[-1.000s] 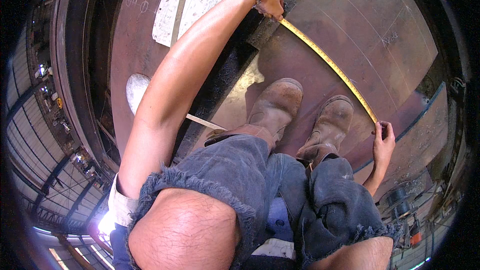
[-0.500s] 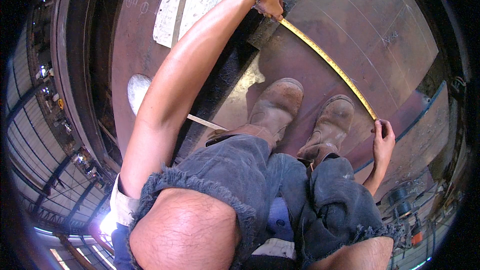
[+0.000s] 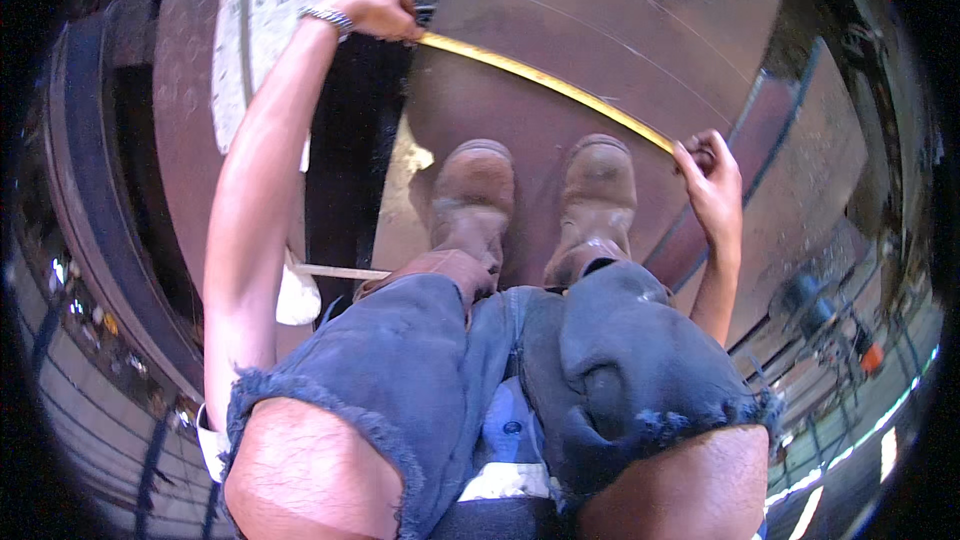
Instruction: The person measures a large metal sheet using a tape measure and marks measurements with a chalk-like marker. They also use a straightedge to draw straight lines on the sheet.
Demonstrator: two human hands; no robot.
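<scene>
A yellow tape measure blade (image 3: 545, 78) is stretched above a reddish-brown steel plate (image 3: 560, 0), in front of my boots. Its left end is gripped by my left hand (image 3: 378, 10), which is closed and wears a chain bracelet (image 3: 328, 17). At the other end, my right hand (image 3: 714, 175) pinches the blade between thumb and finger. No tape case can be made out in either hand. Thin pale lines run across the plate beyond the blade.
Brown work boots (image 3: 474, 180) stand on the plate. Marked white sheets (image 3: 262, 50) lie left of a dark gap (image 3: 355, 140). A thin pale strip (image 3: 345, 271) crosses that gap near a white object (image 3: 298, 297). A raised plate edge (image 3: 790, 110) rises at right.
The view has turned, so plate and sheets appear shifted left. Both hands still hold the tape, and its blade now slopes less steeply across the picture. My right hand appears higher up.
</scene>
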